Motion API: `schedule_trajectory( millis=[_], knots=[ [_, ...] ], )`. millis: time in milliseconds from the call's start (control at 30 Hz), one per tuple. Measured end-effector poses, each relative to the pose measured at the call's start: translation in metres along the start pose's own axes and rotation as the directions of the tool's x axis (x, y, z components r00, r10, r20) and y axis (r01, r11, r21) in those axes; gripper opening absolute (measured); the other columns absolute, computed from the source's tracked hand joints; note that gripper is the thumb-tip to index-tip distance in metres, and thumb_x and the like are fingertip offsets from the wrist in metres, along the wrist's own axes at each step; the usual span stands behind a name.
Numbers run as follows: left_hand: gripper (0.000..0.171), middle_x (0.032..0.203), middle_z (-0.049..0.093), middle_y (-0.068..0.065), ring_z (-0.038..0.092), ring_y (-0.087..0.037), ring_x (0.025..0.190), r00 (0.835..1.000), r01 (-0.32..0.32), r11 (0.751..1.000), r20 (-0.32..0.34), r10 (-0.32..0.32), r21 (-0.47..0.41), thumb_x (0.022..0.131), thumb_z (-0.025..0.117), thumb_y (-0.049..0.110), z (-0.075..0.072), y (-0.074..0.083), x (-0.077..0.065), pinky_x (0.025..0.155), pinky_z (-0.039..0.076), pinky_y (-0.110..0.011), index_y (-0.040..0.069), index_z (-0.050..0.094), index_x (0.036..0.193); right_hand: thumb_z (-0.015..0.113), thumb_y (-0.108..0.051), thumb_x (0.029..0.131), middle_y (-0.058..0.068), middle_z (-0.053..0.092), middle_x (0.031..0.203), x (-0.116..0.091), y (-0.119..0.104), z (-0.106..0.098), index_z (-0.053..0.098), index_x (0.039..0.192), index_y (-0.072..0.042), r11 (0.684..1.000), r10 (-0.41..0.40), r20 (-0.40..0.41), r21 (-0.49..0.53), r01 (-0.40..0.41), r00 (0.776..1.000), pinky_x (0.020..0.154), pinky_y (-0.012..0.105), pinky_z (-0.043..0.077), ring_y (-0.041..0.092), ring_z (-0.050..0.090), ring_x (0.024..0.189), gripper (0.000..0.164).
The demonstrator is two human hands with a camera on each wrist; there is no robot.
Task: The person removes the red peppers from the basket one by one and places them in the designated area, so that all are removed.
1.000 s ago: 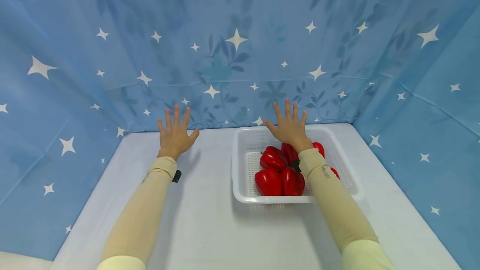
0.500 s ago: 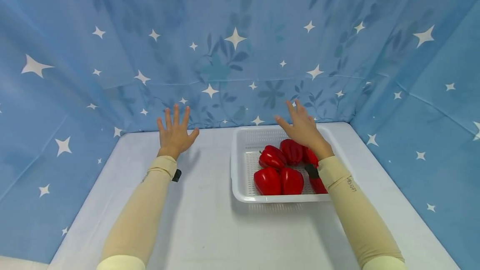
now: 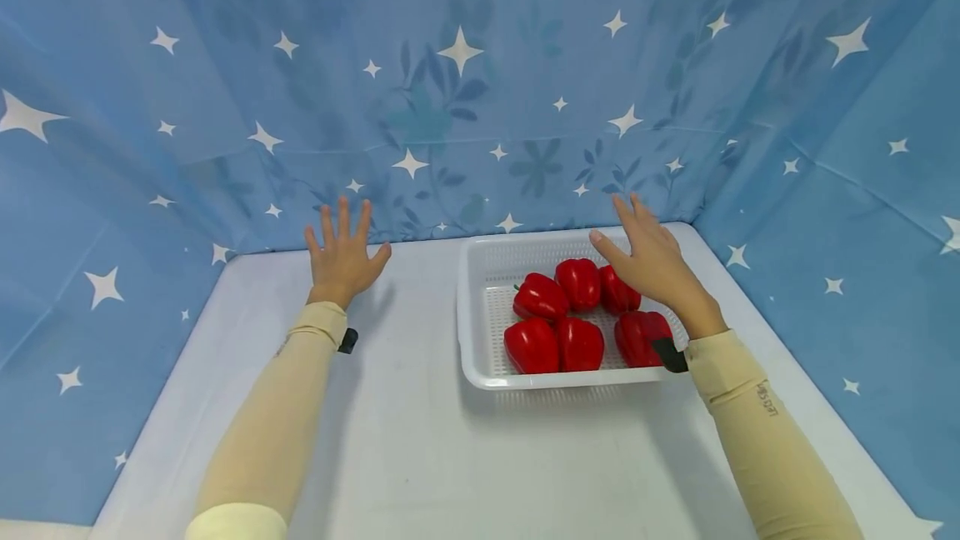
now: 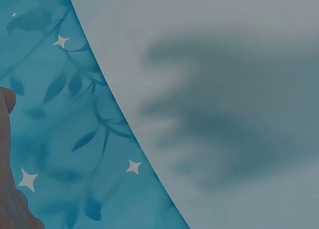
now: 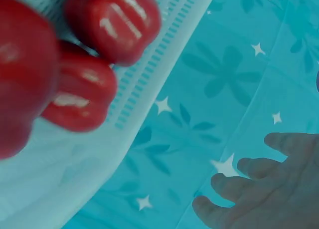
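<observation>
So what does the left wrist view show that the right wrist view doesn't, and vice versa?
Only the left wrist view shows the left hand, at the frame's edge, and a blurred hand-shaped shadow. Only the right wrist view shows red peppers, the white basket and the right hand. Both share the blue cloth with white stars.

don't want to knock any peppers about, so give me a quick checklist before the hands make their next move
1. Left hand free: ok, fingers spread, holding nothing.
2. Right hand free: ok, holding nothing.
3. Red peppers inside the basket: ok, six in view.
4. Full view of the basket: not ok, the right hand and sleeve hide part of its right end.
5. Dark wrist device clear of the front-right pepper: cannot tell, they overlap in the head view.
</observation>
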State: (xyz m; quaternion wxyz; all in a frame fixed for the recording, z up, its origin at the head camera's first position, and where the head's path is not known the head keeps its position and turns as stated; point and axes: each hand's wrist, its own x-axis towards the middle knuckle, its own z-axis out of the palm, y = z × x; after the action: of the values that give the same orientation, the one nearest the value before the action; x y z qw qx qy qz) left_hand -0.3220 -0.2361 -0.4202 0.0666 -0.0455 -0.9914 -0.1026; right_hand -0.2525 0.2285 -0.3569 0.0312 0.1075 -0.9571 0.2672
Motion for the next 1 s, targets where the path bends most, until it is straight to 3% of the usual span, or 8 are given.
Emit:
schedule_trajectory(
  millis=[367,533,700,1000],
  knots=[
    [0.086,0.177,-0.011,-0.021,-0.013,-0.05,0.16,1.0,-0.003,1.0,-0.009,0.003,-0.031,0.109,0.048,0.052,0.01,-0.001,-0.003,0.12,-0.01,-0.075,0.015,0.004,0.174,0.057,-0.044,0.108,0.036,0.002,0.172,-0.056,0.038,0.002,0.009,0.169,0.002,0.999,0.054,-0.061,-0.001,-0.054,0.997,0.11,0.088,0.007,0.062,0.004,0.155,0.09],
    [0.085,0.177,-0.01,-0.021,-0.011,-0.049,0.16,1.0,-0.003,0.998,-0.024,0.001,-0.056,0.108,0.049,0.05,0.014,-0.003,-0.004,0.12,-0.009,-0.075,0.015,0.008,0.174,0.058,-0.043,0.107,0.038,0.004,0.171,-0.078,0.059,0.009,0.011,0.169,0.003,0.996,0.094,-0.077,0.007,-0.094,0.993,0.098,0.089,0.027,0.067,0.012,0.151,0.09],
    [0.086,0.177,-0.01,-0.021,-0.011,-0.05,0.16,1.0,-0.002,0.998,-0.007,0.002,-0.06,0.109,0.049,0.05,0.017,-0.003,-0.007,0.121,-0.008,-0.075,0.015,0.006,0.174,0.058,-0.042,0.108,0.034,0.002,0.173,-0.104,0.075,0.022,0.009,0.17,0.0,0.987,0.154,-0.072,0.062,-0.15,0.985,0.084,0.085,0.04,0.069,0.019,0.147,0.09],
    [0.085,0.177,-0.013,-0.021,-0.013,-0.049,0.16,1.0,0.01,0.997,-0.009,-0.011,-0.083,0.109,0.048,0.051,0.016,-0.001,-0.006,0.12,-0.009,-0.075,0.014,0.007,0.174,0.061,-0.042,0.107,0.024,0.008,0.176,-0.129,0.078,0.048,0.014,0.172,-0.01,0.976,0.188,-0.147,0.138,-0.168,0.971,0.083,0.08,0.045,0.064,0.024,0.149,0.087]
  ],
)
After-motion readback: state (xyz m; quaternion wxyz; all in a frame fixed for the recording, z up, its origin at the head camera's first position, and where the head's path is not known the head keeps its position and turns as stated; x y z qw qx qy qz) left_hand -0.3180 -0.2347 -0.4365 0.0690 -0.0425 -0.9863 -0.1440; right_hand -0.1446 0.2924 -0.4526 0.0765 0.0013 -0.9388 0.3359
